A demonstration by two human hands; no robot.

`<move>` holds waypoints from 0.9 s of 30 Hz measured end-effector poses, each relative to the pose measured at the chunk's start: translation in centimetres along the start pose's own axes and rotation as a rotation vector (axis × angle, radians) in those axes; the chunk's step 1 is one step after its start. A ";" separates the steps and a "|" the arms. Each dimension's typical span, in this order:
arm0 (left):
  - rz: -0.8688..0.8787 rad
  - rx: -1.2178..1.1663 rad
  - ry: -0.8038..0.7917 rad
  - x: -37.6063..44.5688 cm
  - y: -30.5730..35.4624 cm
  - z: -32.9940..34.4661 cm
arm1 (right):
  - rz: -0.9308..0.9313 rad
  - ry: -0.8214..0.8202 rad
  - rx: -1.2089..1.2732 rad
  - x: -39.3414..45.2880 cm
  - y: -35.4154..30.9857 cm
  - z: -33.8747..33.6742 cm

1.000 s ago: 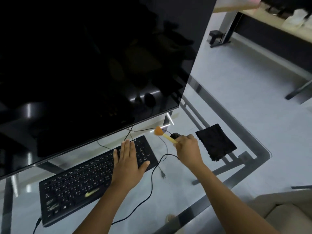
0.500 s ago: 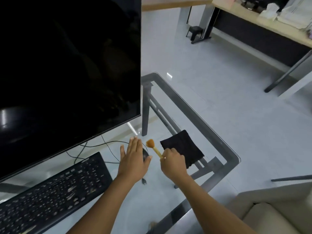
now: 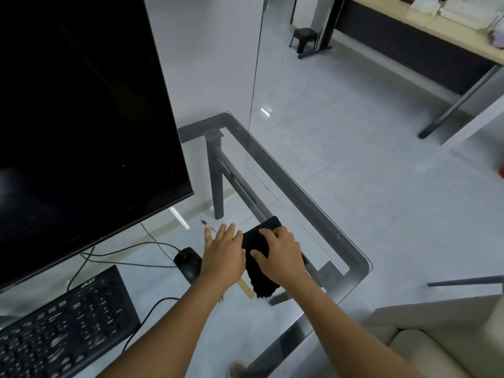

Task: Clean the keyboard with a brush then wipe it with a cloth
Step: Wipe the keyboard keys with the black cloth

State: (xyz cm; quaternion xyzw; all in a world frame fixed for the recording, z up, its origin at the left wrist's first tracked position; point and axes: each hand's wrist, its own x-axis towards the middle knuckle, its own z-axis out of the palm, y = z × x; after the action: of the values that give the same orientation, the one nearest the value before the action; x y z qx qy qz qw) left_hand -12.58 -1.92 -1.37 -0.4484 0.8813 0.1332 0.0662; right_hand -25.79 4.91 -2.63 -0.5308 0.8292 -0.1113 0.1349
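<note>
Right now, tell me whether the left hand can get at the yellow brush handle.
Probably yes: the left hand hovers right over the yellow brush handle, open, with nothing between them.

You look down on a glass table (image 3: 321,203) with a dark metal frame. On it lie a black keyboard (image 3: 65,331) at the near left, a black mouse (image 3: 188,261) with its thin cable (image 3: 141,245), a black cloth (image 3: 257,264) near the right edge, and a yellow brush handle (image 3: 246,291) just beside the cloth.

Left hand (image 3: 224,255) flat, fingers straight; right hand (image 3: 281,255) beside it (fingers curled, gripping).
</note>
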 end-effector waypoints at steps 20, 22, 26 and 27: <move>-0.118 -0.210 0.232 -7.3 -8.1 -0.1 | 0.018 0.178 0.261 -1.2 -4.2 0.7; -0.166 -0.241 0.260 -10.0 -11.0 -0.2 | -0.087 0.144 0.328 -1.8 -7.7 0.3; -0.287 -0.267 0.329 -15.6 -16.8 -0.6 | -0.274 0.017 0.361 -4.0 -16.6 0.5; -0.322 -0.265 0.345 -17.2 -18.4 -0.7 | -0.327 0.010 0.324 -4.7 -18.9 0.9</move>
State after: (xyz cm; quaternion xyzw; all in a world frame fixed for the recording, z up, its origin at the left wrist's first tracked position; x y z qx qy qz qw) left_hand 12.41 0.79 0.14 -0.6036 0.7718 0.1568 -0.1238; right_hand -7.49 1.35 3.25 -0.6289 0.7042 -0.2661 0.1946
